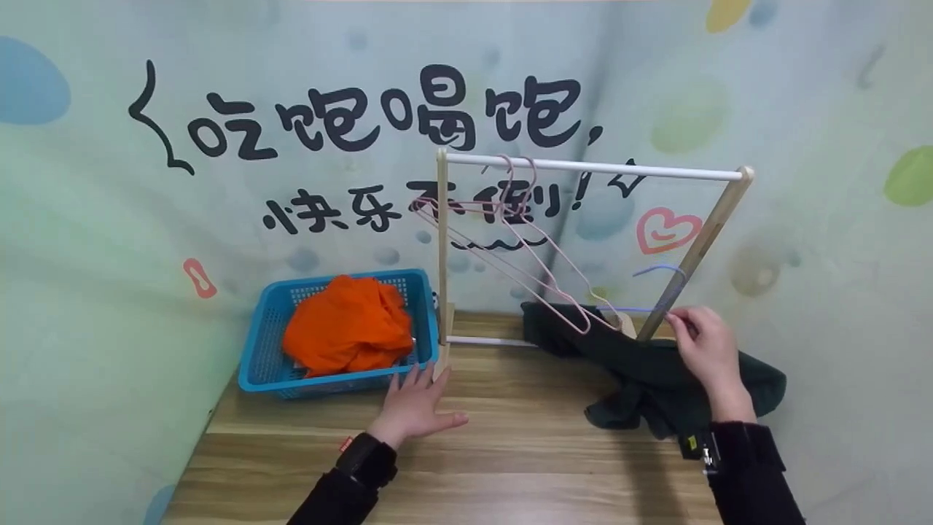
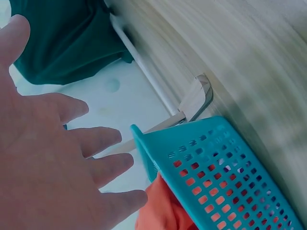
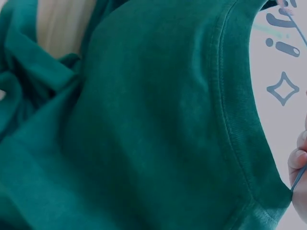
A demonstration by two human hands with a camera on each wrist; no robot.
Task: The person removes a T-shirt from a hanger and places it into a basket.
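Note:
My right hand (image 1: 707, 346) pinches a thin bluish-purple hanger (image 1: 634, 310) near its right end, beside the rack's right post. A dark green garment (image 1: 656, 372) hangs from that hanger and trails over the table. The right wrist view is mostly filled by this garment (image 3: 153, 105), its ribbed neckline curving past the fingers (image 3: 298, 158) on the hanger wire. With fingers spread and nothing held, my left hand (image 1: 414, 405) is over the table at the front right corner of a blue basket (image 1: 251, 350). Crumpled orange cloth (image 1: 350, 324) lies inside the basket.
A small wooden rack with a white top rod (image 1: 619, 169) stands behind the hands. Two pink hangers (image 1: 536, 175) hang on the rod, left of its middle. The wood-grain table (image 1: 510, 452) meets a printed wall cloth (image 1: 146, 219) at the back and sides.

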